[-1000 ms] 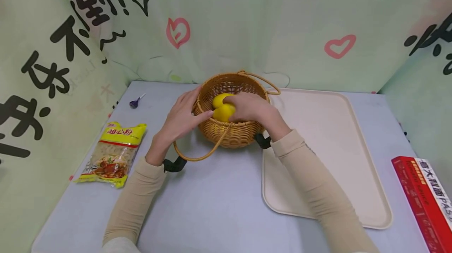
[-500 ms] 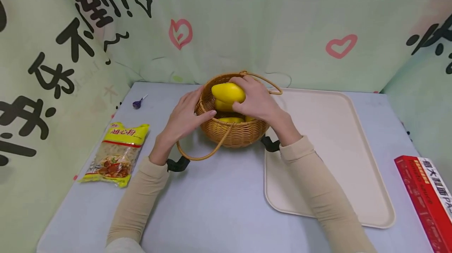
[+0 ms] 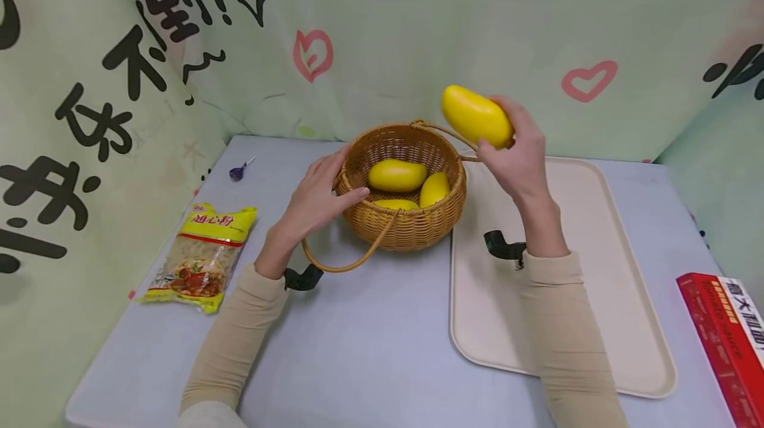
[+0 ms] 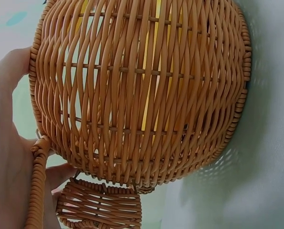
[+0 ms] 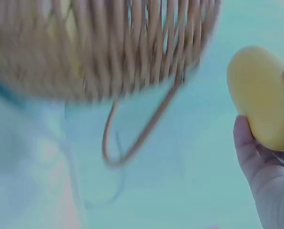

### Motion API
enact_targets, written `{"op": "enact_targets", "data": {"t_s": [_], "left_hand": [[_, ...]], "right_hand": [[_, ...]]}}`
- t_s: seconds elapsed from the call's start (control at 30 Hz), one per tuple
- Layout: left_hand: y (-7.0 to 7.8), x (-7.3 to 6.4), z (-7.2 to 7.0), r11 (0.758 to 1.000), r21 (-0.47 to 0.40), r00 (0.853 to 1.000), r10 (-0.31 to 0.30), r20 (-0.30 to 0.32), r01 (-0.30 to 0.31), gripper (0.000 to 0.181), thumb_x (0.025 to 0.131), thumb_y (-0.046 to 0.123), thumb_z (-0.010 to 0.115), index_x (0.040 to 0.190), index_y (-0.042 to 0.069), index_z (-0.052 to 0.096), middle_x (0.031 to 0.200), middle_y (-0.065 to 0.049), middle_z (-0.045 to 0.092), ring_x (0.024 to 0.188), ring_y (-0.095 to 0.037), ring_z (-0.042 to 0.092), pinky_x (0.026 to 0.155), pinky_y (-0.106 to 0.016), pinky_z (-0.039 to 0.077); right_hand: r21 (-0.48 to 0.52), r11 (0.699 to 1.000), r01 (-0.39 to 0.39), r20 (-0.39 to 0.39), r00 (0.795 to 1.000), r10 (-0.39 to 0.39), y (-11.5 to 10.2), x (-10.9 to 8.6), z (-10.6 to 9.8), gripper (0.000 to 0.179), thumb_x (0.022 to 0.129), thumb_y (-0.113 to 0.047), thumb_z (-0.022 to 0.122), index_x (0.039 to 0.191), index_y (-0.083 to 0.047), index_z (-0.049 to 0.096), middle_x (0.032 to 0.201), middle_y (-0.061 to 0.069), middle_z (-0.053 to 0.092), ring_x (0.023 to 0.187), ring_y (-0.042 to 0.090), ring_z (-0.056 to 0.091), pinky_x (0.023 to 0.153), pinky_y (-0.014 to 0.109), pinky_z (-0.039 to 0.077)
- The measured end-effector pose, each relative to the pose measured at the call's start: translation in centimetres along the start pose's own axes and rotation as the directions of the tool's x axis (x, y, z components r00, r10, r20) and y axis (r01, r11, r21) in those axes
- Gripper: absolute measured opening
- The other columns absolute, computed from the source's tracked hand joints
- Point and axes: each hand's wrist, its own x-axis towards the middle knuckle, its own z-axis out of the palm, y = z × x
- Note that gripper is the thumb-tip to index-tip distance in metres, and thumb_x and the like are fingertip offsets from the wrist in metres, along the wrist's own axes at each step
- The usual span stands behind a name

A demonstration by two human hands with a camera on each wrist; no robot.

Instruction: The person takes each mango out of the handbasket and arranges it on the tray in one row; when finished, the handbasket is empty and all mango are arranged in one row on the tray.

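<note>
Golden-brown wicker makes up the round, open-topped basket (image 3: 406, 229), which stands upright on the pale bluish table (image 3: 370, 355). Above the right side of the basket, apart from its rim, is a smooth, bright yellow, mango-shaped fruit (image 3: 476, 115), gripped by the right hand (image 3: 518, 152) with the thumb on the near lower side and the fingers round the far side. The left hand (image 3: 313, 197) grips the left rim of the basket, its thumb laid over the near edge and its fingers along the outer wall. Inside the basket lie three more yellow fruits: a long one (image 3: 397, 176) towards the back, one (image 3: 436, 189) at the right and one (image 3: 396, 204) partly hidden behind the near rim. From the front of the basket a thin wicker-wrapped handle (image 3: 352, 267) droops down to the left; another handle juts from its right side. Right of the basket lies a flat cream tray (image 3: 603, 282) with rounded corners, under the raised right forearm, and beyond that a red cardboard box (image 3: 716, 342) with a white printed side. Left of the basket lies a yellow-and-clear plastic food packet (image 3: 203, 259), and farther back a small purple lollipop (image 3: 237, 173) with a pale stick.
</note>
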Motion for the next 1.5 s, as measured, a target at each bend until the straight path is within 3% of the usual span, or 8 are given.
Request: {"op": "enact_targets", "data": {"t_s": [0.1,0.23,0.47,0.73,0.9,1.03,1.2,1.5], "left_hand": [[0.0,0.0,-0.2,1.0,-0.001,1.0,-0.001,-0.001,0.001,0.088,0.084,0.079,0.051,0.155,0.05,0.008,0.165,0.007,0.022,0.153,-0.024,0.017,0.114,-0.066,0.027],[-0.1,-0.1,-0.2,1.0,0.0,1.0,0.0,-0.005,0.0,0.087,0.085,0.079,0.05,0.155,0.05,0.007,0.165,0.008,0.021,0.154,-0.024,0.015,0.115,-0.066,0.026],[-0.1,-0.1,0.0,1.0,-0.001,1.0,0.014,-0.001,-0.014,0.088,0.085,0.079,0.049,0.157,0.046,0.009,0.166,0.009,0.02,0.154,-0.024,0.015,0.116,-0.065,0.024],[0.0,-0.3,0.0,1.0,-0.003,1.0,0.014,0.0,-0.014,0.088,0.086,0.078,0.05,0.158,0.045,0.01,0.165,0.009,0.021,0.154,-0.023,0.015,0.117,-0.064,0.024],[-0.1,-0.2,0.1,1.0,-0.002,1.0,0.018,-0.004,-0.018,0.087,0.086,0.078,0.049,0.157,0.046,0.01,0.165,0.009,0.021,0.153,-0.023,0.015,0.116,-0.064,0.024],[-0.2,-0.1,0.2,1.0,-0.005,1.0,0.023,-0.006,-0.023,0.087,0.086,0.078,0.049,0.157,0.046,0.009,0.165,0.009,0.02,0.153,-0.023,0.015,0.117,-0.064,0.023],[-0.1,-0.1,0.3,1.0,-0.007,1.0,0.028,-0.002,-0.028,0.088,0.086,0.078,0.049,0.158,0.043,0.01,0.166,0.007,0.021,0.153,-0.024,0.016,0.117,-0.064,0.023],[-0.1,-0.2,0.2,0.999,-0.011,0.999,0.034,-0.005,-0.034,0.089,0.086,0.077,0.05,0.158,0.042,0.011,0.166,0.007,0.021,0.153,-0.025,0.016,0.116,-0.065,0.024]], "right_hand": [[-0.031,0.998,-0.062,-0.095,0.994,0.059,1.8,-0.1,-1.7,0.057,0.082,-0.016,0.063,0.137,-0.03,0.058,0.132,0.001,0.059,0.101,0.008,0.045,0.079,0.024,0.038],[-0.074,0.976,-0.204,-0.167,0.968,0.19,5.1,-0.1,-3.3,0.056,0.084,-0.024,0.06,0.138,-0.034,0.054,0.135,0.0,0.056,0.105,0.007,0.043,0.091,0.029,0.037],[-0.227,0.887,-0.401,-0.121,0.916,0.383,10.1,-1.0,-4.5,0.062,0.088,-0.029,0.055,0.148,-0.022,0.044,0.141,0.01,0.047,0.121,0.027,0.04,0.103,0.047,0.032],[-0.408,0.85,-0.332,0.086,0.913,0.398,11.5,-2.0,-2.8,0.065,0.091,-0.029,0.056,0.153,-0.02,0.038,0.135,0.022,0.042,0.118,0.04,0.041,0.101,0.055,0.033],[-0.445,0.866,-0.229,0.246,0.898,0.364,10.8,-2.0,-1.9,0.065,0.092,-0.024,0.062,0.153,-0.022,0.04,0.142,0.025,0.037,0.124,0.043,0.039,0.105,0.059,0.033],[-0.433,0.881,-0.188,0.339,0.872,0.353,10.3,-1.9,-1.6,0.068,0.092,-0.033,0.067,0.154,-0.024,0.04,0.146,0.026,0.034,0.128,0.044,0.037,0.107,0.06,0.032],[-0.465,0.864,-0.195,0.367,0.845,0.388,9.8,-1.9,-1.6,0.071,0.092,-0.043,0.065,0.155,-0.023,0.038,0.148,0.025,0.031,0.13,0.044,0.035,0.109,0.061,0.032],[-0.496,0.848,-0.19,0.341,0.855,0.391,9.3,-1.9,-1.8,0.073,0.091,-0.049,0.065,0.153,-0.02,0.041,0.149,0.023,0.032,0.132,0.043,0.033,0.108,0.063,0.034]]}}
